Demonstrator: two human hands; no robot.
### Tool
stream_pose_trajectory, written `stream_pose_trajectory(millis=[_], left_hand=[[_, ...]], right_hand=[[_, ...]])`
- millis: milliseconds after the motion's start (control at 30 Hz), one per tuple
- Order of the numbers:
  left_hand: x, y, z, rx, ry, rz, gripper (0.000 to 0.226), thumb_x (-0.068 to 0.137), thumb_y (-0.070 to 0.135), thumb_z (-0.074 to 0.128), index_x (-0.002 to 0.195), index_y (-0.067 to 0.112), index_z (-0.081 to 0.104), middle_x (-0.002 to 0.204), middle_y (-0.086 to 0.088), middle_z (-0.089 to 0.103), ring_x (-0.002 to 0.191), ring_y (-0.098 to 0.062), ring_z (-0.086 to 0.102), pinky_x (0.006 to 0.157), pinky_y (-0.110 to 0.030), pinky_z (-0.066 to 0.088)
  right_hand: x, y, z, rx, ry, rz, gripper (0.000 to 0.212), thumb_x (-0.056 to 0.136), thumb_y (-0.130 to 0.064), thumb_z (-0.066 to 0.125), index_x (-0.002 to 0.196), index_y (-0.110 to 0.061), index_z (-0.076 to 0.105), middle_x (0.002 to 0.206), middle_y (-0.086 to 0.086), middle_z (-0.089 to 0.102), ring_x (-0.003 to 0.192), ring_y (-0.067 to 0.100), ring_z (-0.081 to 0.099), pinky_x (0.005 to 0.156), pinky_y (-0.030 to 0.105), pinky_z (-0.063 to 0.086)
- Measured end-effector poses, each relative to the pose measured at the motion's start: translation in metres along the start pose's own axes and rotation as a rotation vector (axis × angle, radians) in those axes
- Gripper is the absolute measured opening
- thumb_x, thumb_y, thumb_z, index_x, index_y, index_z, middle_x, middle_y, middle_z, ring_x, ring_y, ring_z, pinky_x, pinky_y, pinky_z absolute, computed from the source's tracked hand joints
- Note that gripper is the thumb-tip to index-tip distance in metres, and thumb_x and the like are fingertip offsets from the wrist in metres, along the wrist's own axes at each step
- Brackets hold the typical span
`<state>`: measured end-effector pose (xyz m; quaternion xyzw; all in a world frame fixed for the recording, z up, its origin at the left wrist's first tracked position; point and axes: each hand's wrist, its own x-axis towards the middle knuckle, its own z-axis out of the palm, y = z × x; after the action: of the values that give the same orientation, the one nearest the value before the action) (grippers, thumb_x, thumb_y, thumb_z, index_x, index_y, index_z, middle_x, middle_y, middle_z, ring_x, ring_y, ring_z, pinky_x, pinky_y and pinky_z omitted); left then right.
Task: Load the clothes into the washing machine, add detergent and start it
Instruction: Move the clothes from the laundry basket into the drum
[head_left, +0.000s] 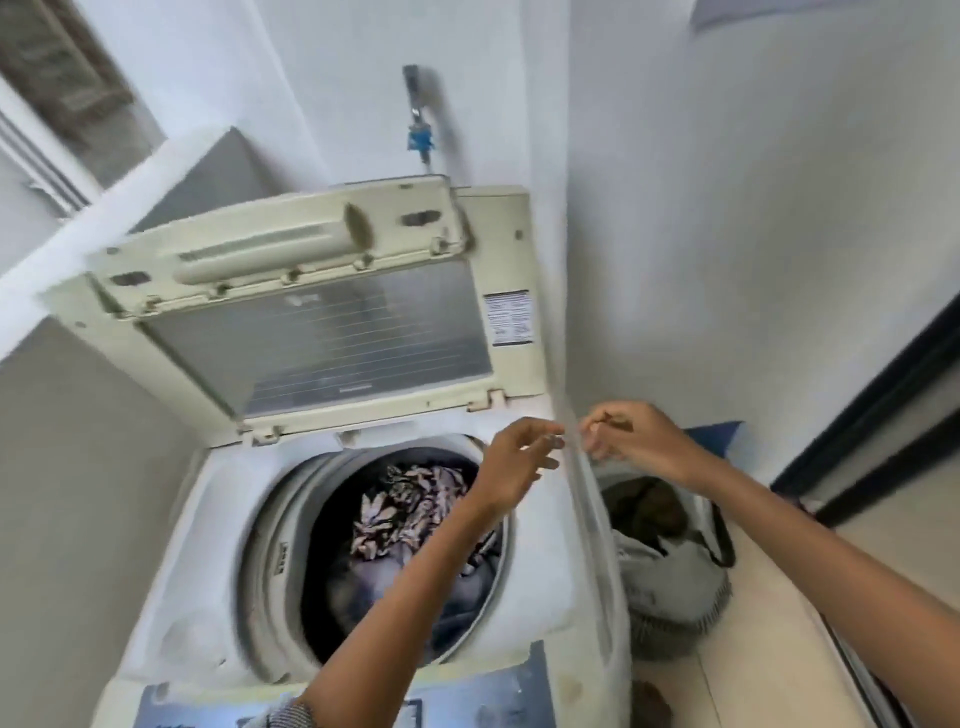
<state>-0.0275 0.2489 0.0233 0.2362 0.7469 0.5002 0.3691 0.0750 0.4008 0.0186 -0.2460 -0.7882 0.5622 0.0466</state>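
Observation:
The top-loading washing machine (540, 525) stands with its lid (317, 332) raised against the wall. Inside the drum lie clothes (410, 499): a patterned floral piece on top of dark blue fabric. My left hand (514, 462) hovers over the machine's rear right corner with its fingers loosely bent and nothing clearly in them. My right hand (639, 436) is just to the right, past the machine's edge and above the laundry basket (675, 587), fingers curled. Blur hides whether it pinches anything. No detergent is in sight.
The grey mesh basket on the floor at the right holds dark brown and grey clothes. A control panel (467, 696) runs along the machine's front edge. A tap with a blue fitting (418, 137) hangs on the wall behind. A dark door frame (872, 405) is at right.

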Motion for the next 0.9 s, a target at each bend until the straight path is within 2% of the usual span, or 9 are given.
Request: stream_pose_trajectory(millis=[133, 233, 300, 367, 467, 633, 700, 767, 900], left_hand=[[0.036, 0.011, 0.098, -0.038, -0.204, -0.033, 0.017, 0.097, 0.010, 0.048, 0.099, 0.015, 0.064, 0.086, 0.003, 0.066, 0.058, 0.005, 0.060, 0.054, -0.010, 0.044], [0.068, -0.001, 0.173, -0.045, -0.368, -0.132, 0.019, 0.095, 0.018, 0.051, 0.085, 0.030, 0.062, 0.083, 0.007, 0.065, 0.058, 0.003, 0.059, 0.053, -0.013, 0.043], [0.094, -0.025, 0.219, -0.033, -0.404, -0.219, 0.019, 0.094, 0.015, 0.051, 0.081, 0.027, 0.058, 0.079, 0.008, 0.061, 0.055, 0.004, 0.057, 0.047, -0.009, 0.040], [0.118, -0.059, 0.250, -0.018, -0.392, -0.327, 0.021, 0.094, 0.015, 0.052, 0.075, 0.023, 0.053, 0.073, 0.006, 0.056, 0.053, 0.001, 0.054, 0.046, -0.010, 0.039], [0.151, -0.131, 0.284, 0.069, -0.317, -0.508, 0.028, 0.096, 0.020, 0.051, 0.068, 0.021, 0.049, 0.074, -0.002, 0.050, 0.070, -0.016, 0.049, 0.065, -0.026, 0.040], [0.192, -0.244, 0.292, 0.340, -0.190, -0.671, 0.015, 0.092, 0.011, 0.049, 0.098, 0.009, 0.063, 0.104, -0.011, 0.066, 0.096, -0.024, 0.059, 0.086, -0.033, 0.048], [0.209, -0.275, 0.292, 0.515, -0.188, -0.638, 0.019, 0.092, 0.018, 0.049, 0.106, 0.016, 0.061, 0.113, -0.006, 0.065, 0.106, -0.023, 0.057, 0.090, -0.032, 0.046], [0.229, -0.303, 0.300, 0.636, -0.183, -0.613, 0.028, 0.093, 0.025, 0.048, 0.119, 0.021, 0.058, 0.122, -0.002, 0.060, 0.115, -0.022, 0.053, 0.096, -0.032, 0.043], [0.264, -0.353, 0.325, 0.736, -0.204, -0.550, 0.033, 0.095, 0.032, 0.045, 0.127, 0.022, 0.051, 0.129, -0.002, 0.055, 0.123, -0.022, 0.046, 0.100, -0.033, 0.037]], right_hand=[[-0.004, 0.069, -0.058, 0.057, 0.181, 0.130, 0.018, 0.094, -0.003, 0.050, 0.091, -0.008, 0.066, 0.078, 0.001, 0.066, 0.073, 0.015, 0.062, 0.066, 0.028, 0.050], [0.001, 0.138, -0.093, 0.120, 0.258, 0.261, 0.017, 0.094, 0.001, 0.049, 0.097, 0.006, 0.065, 0.082, 0.011, 0.064, 0.074, 0.020, 0.060, 0.059, 0.018, 0.048], [0.009, 0.191, -0.105, 0.133, 0.266, 0.365, 0.018, 0.092, 0.006, 0.048, 0.097, 0.011, 0.064, 0.083, 0.022, 0.063, 0.073, 0.026, 0.057, 0.054, 0.018, 0.045], [0.019, 0.240, -0.105, 0.140, 0.229, 0.498, 0.018, 0.091, 0.008, 0.046, 0.092, 0.009, 0.064, 0.080, 0.023, 0.062, 0.069, 0.026, 0.055, 0.053, 0.021, 0.044], [0.042, 0.318, -0.092, 0.155, 0.168, 0.663, 0.018, 0.089, 0.005, 0.048, 0.084, 0.000, 0.065, 0.078, 0.014, 0.062, 0.070, 0.021, 0.056, 0.067, 0.029, 0.045], [0.104, 0.420, -0.065, 0.016, 0.085, 0.725, 0.028, 0.094, -0.013, 0.050, 0.066, -0.017, 0.054, 0.078, 0.007, 0.055, 0.086, 0.024, 0.055, 0.073, 0.031, 0.040], [0.136, 0.452, -0.054, -0.048, 0.008, 0.700, 0.022, 0.095, -0.013, 0.047, 0.077, -0.014, 0.061, 0.087, 0.009, 0.061, 0.096, 0.028, 0.058, 0.080, 0.032, 0.042], [0.172, 0.489, -0.041, -0.120, -0.087, 0.679, 0.022, 0.093, -0.010, 0.046, 0.104, -0.007, 0.066, 0.111, 0.014, 0.065, 0.109, 0.031, 0.057, 0.091, 0.033, 0.043], [0.237, 0.563, -0.021, -0.421, -0.119, 0.627, 0.042, 0.093, -0.019, 0.051, 0.132, -0.006, 0.045, 0.140, 0.019, 0.043, 0.127, 0.036, 0.044, 0.103, 0.042, 0.039]])
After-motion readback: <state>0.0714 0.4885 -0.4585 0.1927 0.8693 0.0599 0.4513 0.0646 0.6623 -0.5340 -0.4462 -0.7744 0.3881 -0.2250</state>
